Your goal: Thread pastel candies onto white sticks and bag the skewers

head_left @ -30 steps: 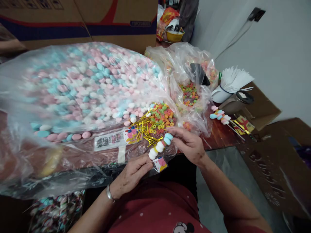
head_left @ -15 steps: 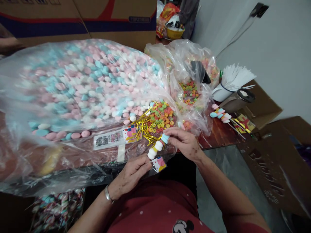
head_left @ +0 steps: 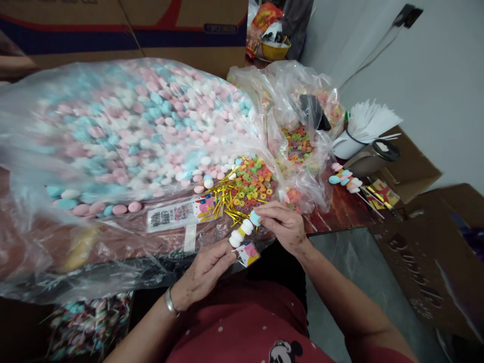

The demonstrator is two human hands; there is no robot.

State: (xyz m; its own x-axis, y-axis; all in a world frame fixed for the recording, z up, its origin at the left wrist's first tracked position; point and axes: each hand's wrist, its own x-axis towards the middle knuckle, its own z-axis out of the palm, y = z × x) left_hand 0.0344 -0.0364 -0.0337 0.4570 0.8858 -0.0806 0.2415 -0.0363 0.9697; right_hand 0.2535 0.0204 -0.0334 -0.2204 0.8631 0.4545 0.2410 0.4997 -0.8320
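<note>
Head view: both hands grip a candy skewer near gold ties, ring candies and a bulging bag.

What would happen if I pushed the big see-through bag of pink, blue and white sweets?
The big see-through bag would probably crumple rather than stay stiff, since its thin plastic lies in wrinkles. The loose sweets inside would likely shift about, as they're just heaped together. Any that came out might roll a little, because they look rounded.
</note>
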